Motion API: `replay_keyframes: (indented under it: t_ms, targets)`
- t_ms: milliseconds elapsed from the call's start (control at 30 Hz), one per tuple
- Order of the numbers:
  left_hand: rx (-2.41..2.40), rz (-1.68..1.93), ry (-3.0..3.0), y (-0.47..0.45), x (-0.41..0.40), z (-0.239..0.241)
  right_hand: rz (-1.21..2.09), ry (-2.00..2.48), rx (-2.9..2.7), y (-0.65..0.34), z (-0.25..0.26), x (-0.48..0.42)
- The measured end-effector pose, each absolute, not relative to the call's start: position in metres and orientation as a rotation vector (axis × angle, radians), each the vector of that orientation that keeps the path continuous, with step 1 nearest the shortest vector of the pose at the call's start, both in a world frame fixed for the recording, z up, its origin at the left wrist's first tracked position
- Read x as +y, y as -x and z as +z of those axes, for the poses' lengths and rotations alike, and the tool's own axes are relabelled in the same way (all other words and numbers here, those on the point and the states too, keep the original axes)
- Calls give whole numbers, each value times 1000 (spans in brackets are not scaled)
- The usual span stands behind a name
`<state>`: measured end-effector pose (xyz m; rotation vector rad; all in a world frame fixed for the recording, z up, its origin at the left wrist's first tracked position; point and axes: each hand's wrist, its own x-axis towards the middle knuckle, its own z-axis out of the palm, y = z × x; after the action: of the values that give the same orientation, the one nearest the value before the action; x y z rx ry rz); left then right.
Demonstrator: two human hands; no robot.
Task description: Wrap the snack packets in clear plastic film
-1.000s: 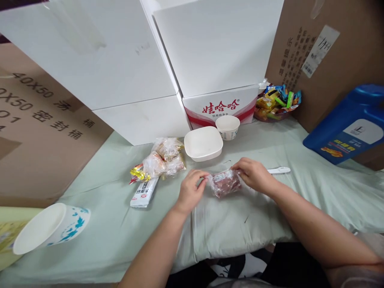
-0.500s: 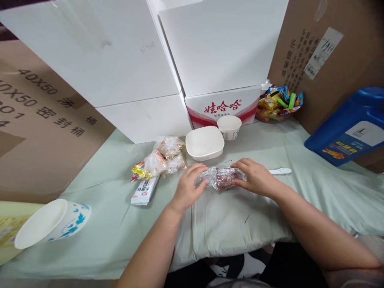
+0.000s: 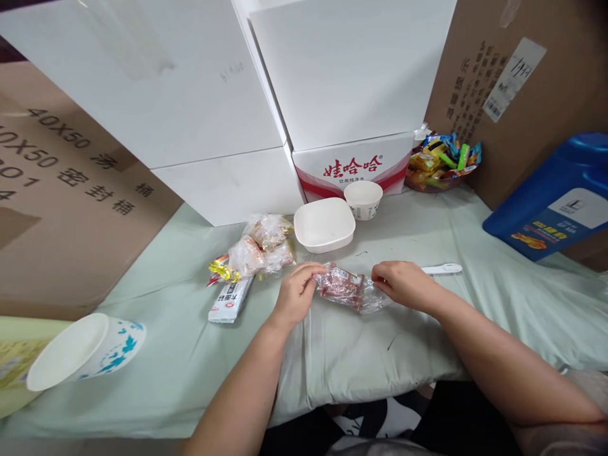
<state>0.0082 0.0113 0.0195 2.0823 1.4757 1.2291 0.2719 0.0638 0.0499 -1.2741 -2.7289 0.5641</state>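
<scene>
A clear plastic bag with reddish-brown small packs inside (image 3: 342, 286) lies low over the cloth in front of me. My left hand (image 3: 297, 292) is closed on its left end, thumb and fingers pinched together. At the other end, my right hand (image 3: 403, 284) pinches the loose, crinkled plastic. What exactly the packs contain I cannot make out. Just beyond the bag stand a white rectangular bowl (image 3: 324, 226) and a small white paper cup (image 3: 363, 200). A white plastic handle (image 3: 443, 269) sticks out past my right hand, its other end hidden.
Several wrapped food packs (image 3: 266, 244) and a white packet (image 3: 230, 300) lie to the left. A large paper tub (image 3: 114, 348) rests tilted at far left. White boxes (image 3: 351, 76) form the back. A blue bottle (image 3: 551, 202) and a snack bowl (image 3: 434, 183) are at right.
The packs in the bag have shifted left, toward my left hand. My left fingers have closed from apart onto the bag's end. My right hand has drawn back to its loose right end.
</scene>
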Motion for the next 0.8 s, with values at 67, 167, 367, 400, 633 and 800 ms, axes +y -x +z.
replay_keyframes:
  t_ms: [67, 167, 367, 400, 633, 800]
  targets:
    - [1539, 1214, -2031, -8, 10, 20, 525, 1259, -2655, -272, 49, 65]
    - [1578, 1137, -1996, -10, 9, 22, 531, 1110, -2534, -269, 46, 62]
    - [1534, 1152, -1914, -14, 7, 25, 414, 858, -2747, -257, 38, 52]
    - [1536, 1247, -1844, -14, 7, 26, 384, 870, -2712, -257, 38, 52]
    - [1555, 1664, -1415, -7, 15, 20, 153, 1008, -2155, -267, 37, 59]
    - [1932, 1845, -1480, 7, 23, 15, -26, 1002, -2045, -267, 37, 64]
